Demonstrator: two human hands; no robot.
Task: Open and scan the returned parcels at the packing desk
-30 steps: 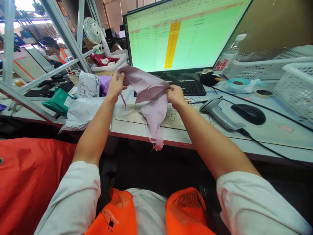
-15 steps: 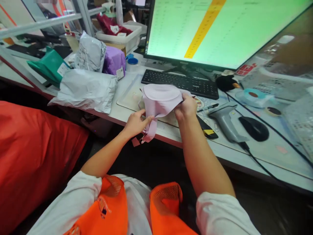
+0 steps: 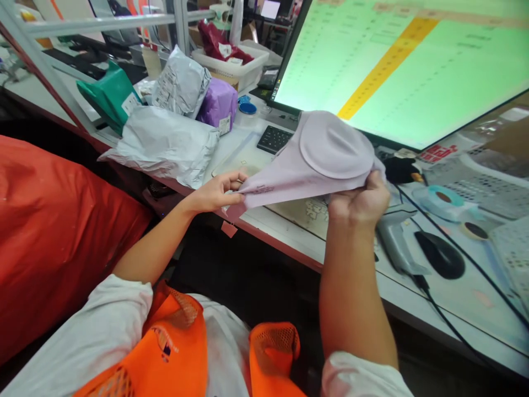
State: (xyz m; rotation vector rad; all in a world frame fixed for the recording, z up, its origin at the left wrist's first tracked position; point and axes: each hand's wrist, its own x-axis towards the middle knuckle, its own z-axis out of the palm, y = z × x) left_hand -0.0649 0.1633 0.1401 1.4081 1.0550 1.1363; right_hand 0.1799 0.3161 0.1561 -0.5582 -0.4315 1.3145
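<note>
A pale lilac bra (image 3: pixel 330 149) is stretched between my two hands above the desk edge, its moulded cup facing up. My left hand (image 3: pixel 221 191) pinches the narrow end of its band, close to some small dark print on the fabric. A pinkish tag (image 3: pixel 229 229) dangles below that hand. My right hand (image 3: pixel 363 201) grips the cup end from beneath, with the thumb on the outside and some fingers hidden under the fabric. Behind the bra, part of the black keyboard (image 3: pixel 273 139) is covered.
Grey-white mailer bags (image 3: pixel 169 143), a green parcel (image 3: pixel 109 99) and a purple parcel (image 3: pixel 219 102) lie on the left. A monitor (image 3: pixel 384 66) stands behind. Rightward are a barcode scanner (image 3: pixel 394 242), a mouse (image 3: pixel 440 255) and tape rolls (image 3: pixel 444 196). A red bag (image 3: pixel 66 237) bulges at left.
The bra has been drawn out from a bunched, folded shape into a stretched one. My right hand has moved right, my left hand slightly left, and the view has shifted.
</note>
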